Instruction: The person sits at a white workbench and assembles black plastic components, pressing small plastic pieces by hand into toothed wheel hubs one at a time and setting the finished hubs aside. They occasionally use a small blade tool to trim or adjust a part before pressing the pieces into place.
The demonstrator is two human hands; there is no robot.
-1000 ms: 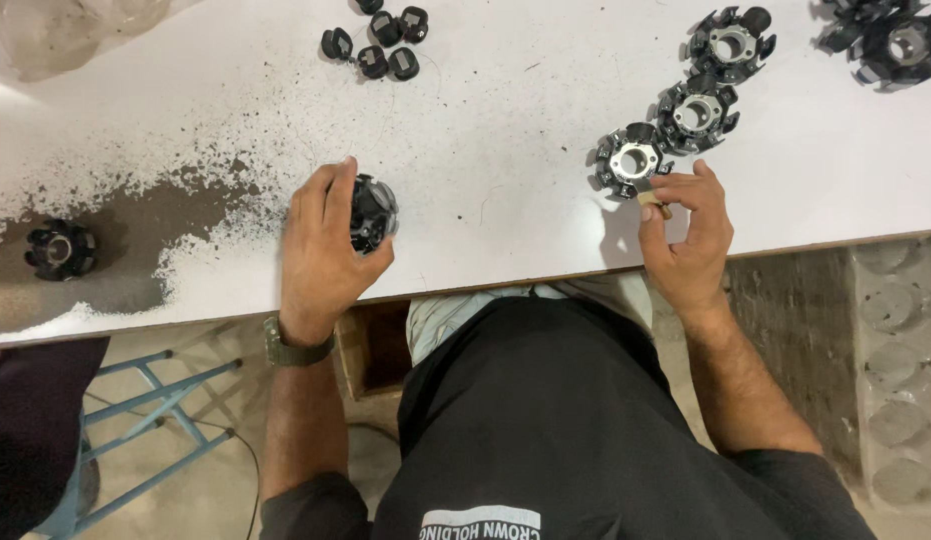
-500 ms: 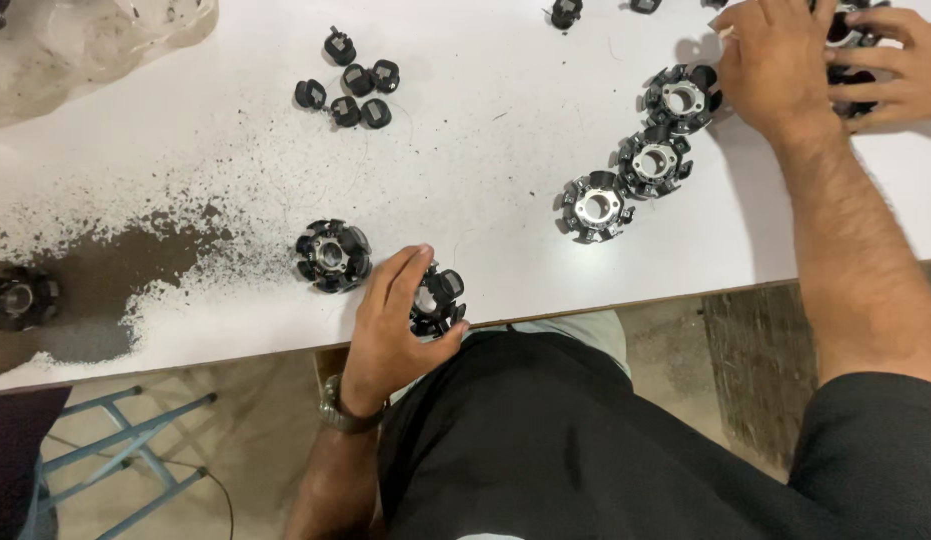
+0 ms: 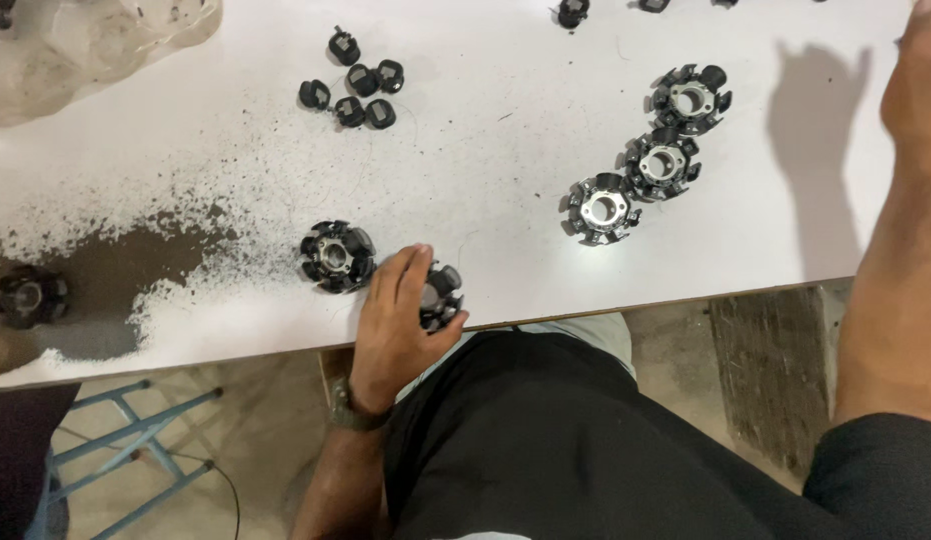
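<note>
4 black stators (image 3: 337,256) lie on the bench (image 3: 505,190); left hand (image 3: 400,320) fingers grip a stator core (image 3: 441,296); right hand (image 3: 915,90) is raised, grip unclear.

Three round black coil parts with metal centres (image 3: 663,163) are lying in a diagonal row on the white table (image 3: 505,190). Five small black caps (image 3: 353,88) are sitting clustered farther back. A blue stool frame (image 3: 135,440) is standing below.

Right hand (image 3: 920,75) now raised, empty.
</note>
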